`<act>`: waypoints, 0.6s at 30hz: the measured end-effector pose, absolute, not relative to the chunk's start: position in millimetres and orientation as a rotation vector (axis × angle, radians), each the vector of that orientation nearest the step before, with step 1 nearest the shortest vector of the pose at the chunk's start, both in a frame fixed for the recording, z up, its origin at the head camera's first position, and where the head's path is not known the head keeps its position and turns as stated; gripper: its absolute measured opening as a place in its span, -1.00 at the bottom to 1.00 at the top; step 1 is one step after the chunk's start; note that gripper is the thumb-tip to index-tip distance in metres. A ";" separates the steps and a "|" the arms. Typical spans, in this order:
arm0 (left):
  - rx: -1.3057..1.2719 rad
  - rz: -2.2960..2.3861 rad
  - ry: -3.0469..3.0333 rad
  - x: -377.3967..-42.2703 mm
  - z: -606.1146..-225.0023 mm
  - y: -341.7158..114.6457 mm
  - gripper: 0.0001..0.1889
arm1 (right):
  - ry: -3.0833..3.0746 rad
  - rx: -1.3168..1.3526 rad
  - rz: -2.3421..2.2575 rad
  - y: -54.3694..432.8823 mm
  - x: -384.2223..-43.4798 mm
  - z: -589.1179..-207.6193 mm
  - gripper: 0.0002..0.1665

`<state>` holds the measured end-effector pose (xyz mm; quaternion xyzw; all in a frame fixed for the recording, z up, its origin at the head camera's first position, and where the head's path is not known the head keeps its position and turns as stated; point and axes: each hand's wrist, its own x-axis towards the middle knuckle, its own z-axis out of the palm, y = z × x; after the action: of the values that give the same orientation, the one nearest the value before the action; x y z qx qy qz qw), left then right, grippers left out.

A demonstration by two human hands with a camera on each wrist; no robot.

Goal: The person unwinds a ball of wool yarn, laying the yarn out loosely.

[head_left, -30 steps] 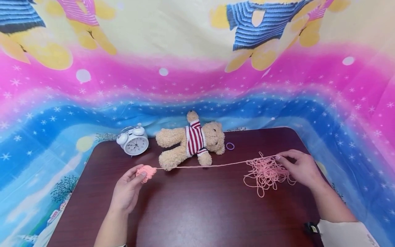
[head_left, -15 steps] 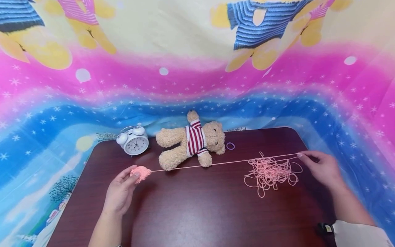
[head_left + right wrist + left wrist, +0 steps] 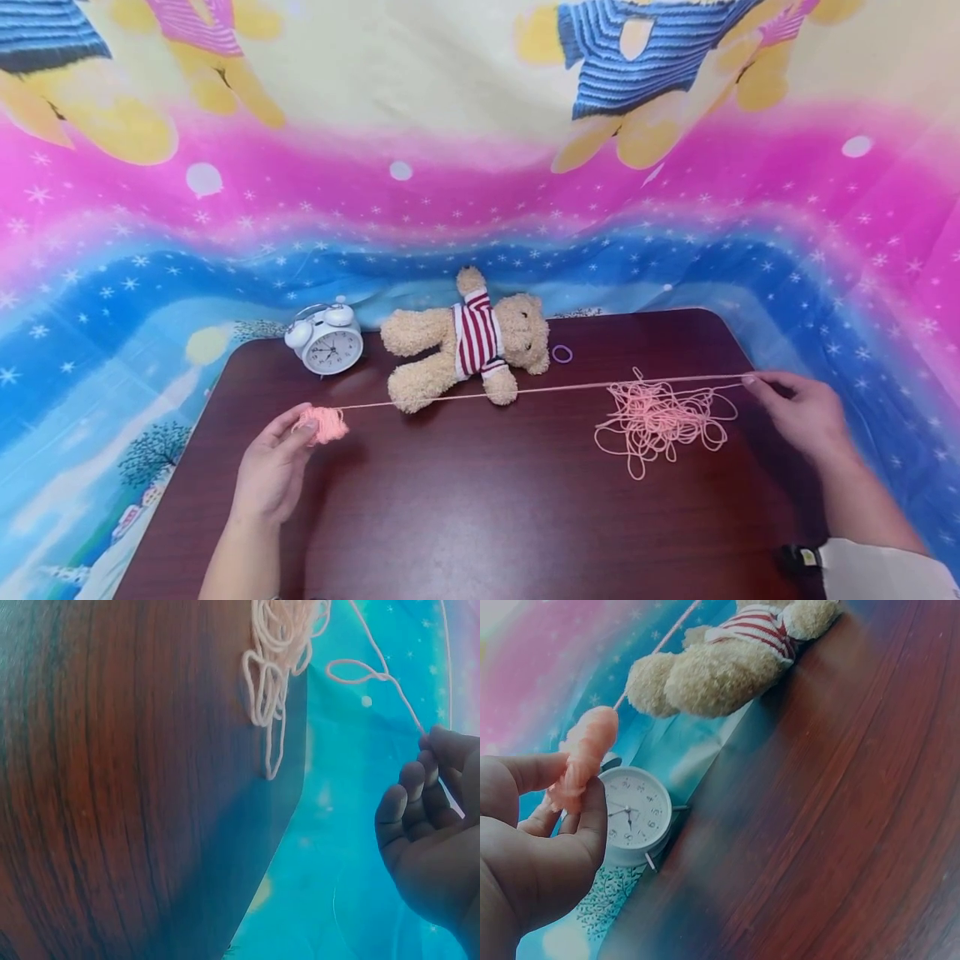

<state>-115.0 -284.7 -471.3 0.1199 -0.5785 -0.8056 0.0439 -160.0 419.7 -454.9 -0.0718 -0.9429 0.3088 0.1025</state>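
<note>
Yarn tangle (image 3: 660, 410) near right hand (image 3: 806, 417) shows in right wrist view, not left.

Head view: bright, even, mostly sharp; soft pale glare on the surface (image 3: 480, 475), toward its near edge. Wrist views: dimmer, hazy, softly focused; hands (image 3: 544, 855) shaded; right wrist, dark shadow near the surface's corner.

Bare left hand (image 3: 272, 475), bare right hand (image 3: 810, 417), off-white right sleeve (image 3: 885, 571), black band (image 3: 793, 562) that sat beside it, pale patch (image 3: 807, 557) that marked the band.
</note>
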 end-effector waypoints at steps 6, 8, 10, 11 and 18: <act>0.371 -2.449 -1.741 -114.4 -474.0 -293.2 -0.77 | -2.783 -0.267 0.902 425.4 -159.5 -454.8 -0.42; 0.385 -2.452 -1.717 -114.7 -474.6 -294.7 -0.77 | -2.785 -0.284 0.899 427.4 -159.3 -454.5 -0.41; 0.410 -2.459 -1.687 -115.2 -475.0 -295.9 -0.76 | -2.781 -0.286 0.911 429.1 -158.7 -453.9 -0.41; 0.425 -2.463 -1.674 -115.3 -475.1 -296.4 -0.76 | -2.781 -0.292 0.913 429.9 -158.5 -453.9 -0.40; 0.623 -2.433 -1.637 -117.5 -472.3 -298.6 -0.63 | -2.782 -0.327 0.962 433.2 -156.6 -455.0 -0.39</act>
<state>-117.5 -298.6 -472.3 0.2072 -0.5446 -0.8095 0.0717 -156.6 433.2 -455.0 -0.1098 -0.9355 0.3236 0.0900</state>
